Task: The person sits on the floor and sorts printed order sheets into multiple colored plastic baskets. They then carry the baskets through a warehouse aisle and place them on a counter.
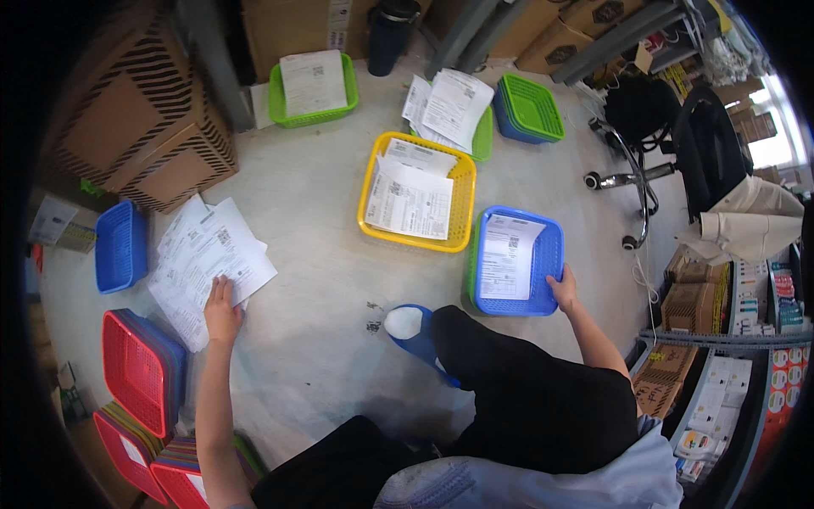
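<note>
My left hand [224, 310] rests, fingers spread a little, on the lower right part of a loose pile of printed paper sheets [203, 254] on the floor. On the right, my right hand [562, 289] grips the right rim of a blue plastic basket [549, 254]. A printed sheet [507, 257] lies in that basket, and a green rim shows along its left side. Up and left of it stands a yellow plastic basket [469, 216] holding printed sheets [410, 200]. Another blue basket [121, 248] is left of the paper pile.
Stacked red and other coloured baskets [137, 372] stand at lower left. Green baskets [353, 89] with papers and a green-topped stack [531, 108] are farther off. A large cardboard box [140, 108] is at left, an office chair [642, 168] and shelving [731, 341] at right.
</note>
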Demonstrator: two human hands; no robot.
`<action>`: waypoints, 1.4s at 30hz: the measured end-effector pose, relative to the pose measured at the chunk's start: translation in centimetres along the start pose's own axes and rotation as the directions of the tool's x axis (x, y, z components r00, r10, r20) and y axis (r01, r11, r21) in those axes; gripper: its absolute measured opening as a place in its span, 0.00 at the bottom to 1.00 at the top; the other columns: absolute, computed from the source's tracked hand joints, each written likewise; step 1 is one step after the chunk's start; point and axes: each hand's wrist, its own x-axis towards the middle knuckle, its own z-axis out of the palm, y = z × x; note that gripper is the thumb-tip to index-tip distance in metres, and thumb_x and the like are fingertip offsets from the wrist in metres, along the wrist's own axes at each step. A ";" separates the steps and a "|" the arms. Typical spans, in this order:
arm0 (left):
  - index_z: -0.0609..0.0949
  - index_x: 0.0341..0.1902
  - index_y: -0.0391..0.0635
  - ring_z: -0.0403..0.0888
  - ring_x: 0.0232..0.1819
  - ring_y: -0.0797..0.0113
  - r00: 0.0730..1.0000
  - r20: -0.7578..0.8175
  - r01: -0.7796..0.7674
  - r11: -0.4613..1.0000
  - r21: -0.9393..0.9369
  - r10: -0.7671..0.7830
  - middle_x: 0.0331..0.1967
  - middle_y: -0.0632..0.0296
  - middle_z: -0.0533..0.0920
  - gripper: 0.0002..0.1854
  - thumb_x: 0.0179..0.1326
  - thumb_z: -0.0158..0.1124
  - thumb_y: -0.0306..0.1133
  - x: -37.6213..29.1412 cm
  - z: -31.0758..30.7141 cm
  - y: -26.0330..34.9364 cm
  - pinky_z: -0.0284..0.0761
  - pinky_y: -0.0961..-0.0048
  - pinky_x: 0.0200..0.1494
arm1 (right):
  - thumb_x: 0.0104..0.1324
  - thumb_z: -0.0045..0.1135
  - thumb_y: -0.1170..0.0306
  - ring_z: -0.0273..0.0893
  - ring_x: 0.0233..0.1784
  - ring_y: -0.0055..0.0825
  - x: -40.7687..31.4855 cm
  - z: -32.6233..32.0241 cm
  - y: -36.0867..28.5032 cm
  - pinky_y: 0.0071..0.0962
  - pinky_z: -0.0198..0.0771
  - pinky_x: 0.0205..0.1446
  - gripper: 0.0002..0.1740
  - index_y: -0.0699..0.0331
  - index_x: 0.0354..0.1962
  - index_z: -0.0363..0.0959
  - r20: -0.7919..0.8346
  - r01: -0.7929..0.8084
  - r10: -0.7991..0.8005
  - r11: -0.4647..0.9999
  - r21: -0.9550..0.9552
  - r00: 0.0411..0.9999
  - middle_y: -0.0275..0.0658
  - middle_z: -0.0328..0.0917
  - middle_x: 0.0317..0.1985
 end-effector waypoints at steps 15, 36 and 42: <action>0.77 0.38 0.33 0.75 0.46 0.49 0.915 -0.367 0.117 0.980 -0.162 -0.169 0.40 0.43 0.77 0.12 0.50 0.55 0.25 -1.6 5.7 2.3 0.70 0.57 0.52 | 0.56 0.58 0.74 0.72 0.53 0.38 1.0 -9.0 -10.3 0.36 0.66 0.59 0.30 0.76 0.56 0.64 0.464 -0.026 -0.149 0.936 0.350 0.873 0.49 0.73 0.51; 0.69 0.60 0.37 0.65 0.65 0.55 0.724 -0.244 0.101 0.449 -0.888 -0.645 0.60 0.50 0.71 0.22 0.63 0.49 0.32 -4.1 4.1 6.8 0.63 0.63 0.65 | 0.56 0.54 0.78 0.78 0.38 0.26 -50.7 22.4 -61.0 0.25 0.72 0.45 0.18 0.72 0.46 0.72 0.612 0.319 -0.690 0.522 0.791 -0.387 0.42 0.81 0.38; 0.70 0.58 0.34 0.63 0.67 0.54 0.533 -0.338 -0.294 0.204 -0.934 -0.776 0.60 0.47 0.71 0.23 0.62 0.51 0.34 -5.9 1.6 7.3 0.59 0.61 0.67 | 0.58 0.57 0.72 0.70 0.52 0.43 -57.6 23.4 -55.6 0.36 0.65 0.55 0.21 0.67 0.50 0.71 0.385 0.811 -0.726 -0.422 0.406 -0.570 0.50 0.72 0.48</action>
